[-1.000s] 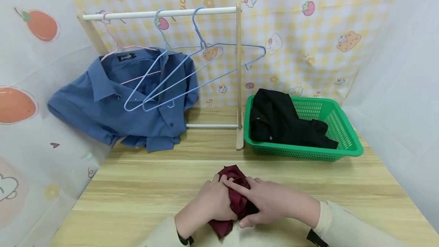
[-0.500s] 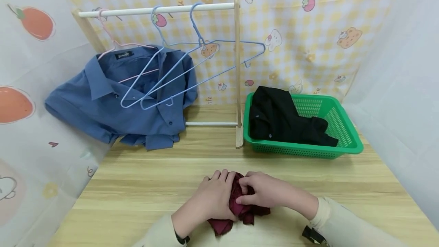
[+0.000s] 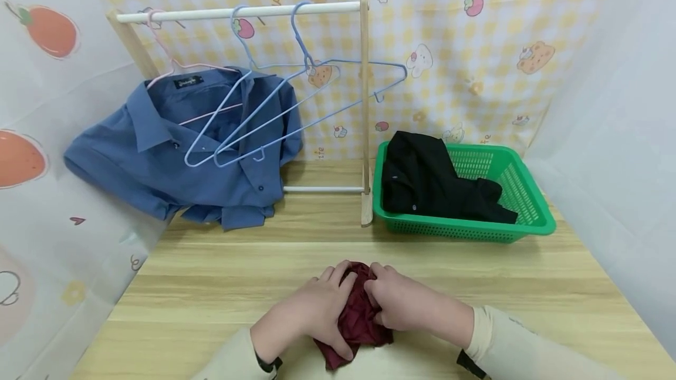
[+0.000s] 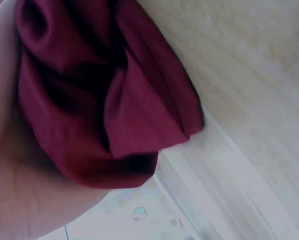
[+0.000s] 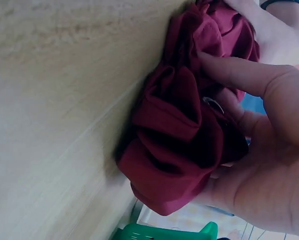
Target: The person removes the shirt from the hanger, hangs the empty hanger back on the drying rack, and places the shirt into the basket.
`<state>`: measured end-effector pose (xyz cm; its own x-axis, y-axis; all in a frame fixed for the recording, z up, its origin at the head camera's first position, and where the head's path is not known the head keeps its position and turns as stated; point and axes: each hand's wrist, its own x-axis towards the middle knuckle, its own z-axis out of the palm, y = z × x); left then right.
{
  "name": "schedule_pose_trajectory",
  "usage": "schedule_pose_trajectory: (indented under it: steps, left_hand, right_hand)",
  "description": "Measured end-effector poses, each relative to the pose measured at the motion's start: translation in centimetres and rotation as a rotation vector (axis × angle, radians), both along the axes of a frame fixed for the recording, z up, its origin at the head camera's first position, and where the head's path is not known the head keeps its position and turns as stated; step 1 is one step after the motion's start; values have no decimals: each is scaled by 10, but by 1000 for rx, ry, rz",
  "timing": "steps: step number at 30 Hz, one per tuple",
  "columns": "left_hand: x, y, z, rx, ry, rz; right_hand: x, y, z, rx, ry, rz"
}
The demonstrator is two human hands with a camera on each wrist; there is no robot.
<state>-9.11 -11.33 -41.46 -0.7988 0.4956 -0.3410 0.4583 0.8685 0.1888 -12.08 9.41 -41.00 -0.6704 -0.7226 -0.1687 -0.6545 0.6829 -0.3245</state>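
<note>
A crumpled, silky maroon cloth (image 3: 360, 315) lies bunched on the table in front of the person, its folds filling much of both wrist views. The left hand (image 3: 317, 308) cups its left side, thumb toward the near edge and fingers over the far one. From the right, the right hand (image 3: 397, 298) grips the bundle with curled fingers. In the right wrist view, the thumb presses into the folds of the cloth (image 5: 164, 120), where a small shiny rim shows near the fingers. The lower palm of the left hand (image 4: 34, 195) lies against the cloth (image 4: 144, 110).
A wooden rack (image 3: 365, 104) stands at the back left. From its white bar (image 3: 211, 14) hang a blue shirt (image 3: 211, 175) on a pink hanger (image 3: 169, 57) and two blue hangers (image 3: 327, 116). A green basket (image 3: 533, 192) at the back right holds a black garment (image 3: 433, 180).
The maroon cloth has been gathered and shifted between the hands. The right hand has changed its hold, moving from flat on top to gripping the right side. The left hand's thumb has spread outward.
</note>
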Motion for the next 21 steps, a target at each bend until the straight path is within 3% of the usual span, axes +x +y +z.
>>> schedule_pose_trajectory:
  steps: [6, 11, 18, 21]
  left_hand:
    - [2, -3, 0, 4, 54, 20]
    - [3, 4, -3, -82, 151, -35]
    - [5, 10, 3, -132, 227, -61]
    - [8, 11, 4, -135, 241, -57]
  right_hand:
    - [3, -3, -6, -50, -63, -96]
    - [6, -5, -9, 98, -33, -89]
    - [11, -8, -1, 242, -201, -79]
    - [13, -11, 1, 261, -208, -93]
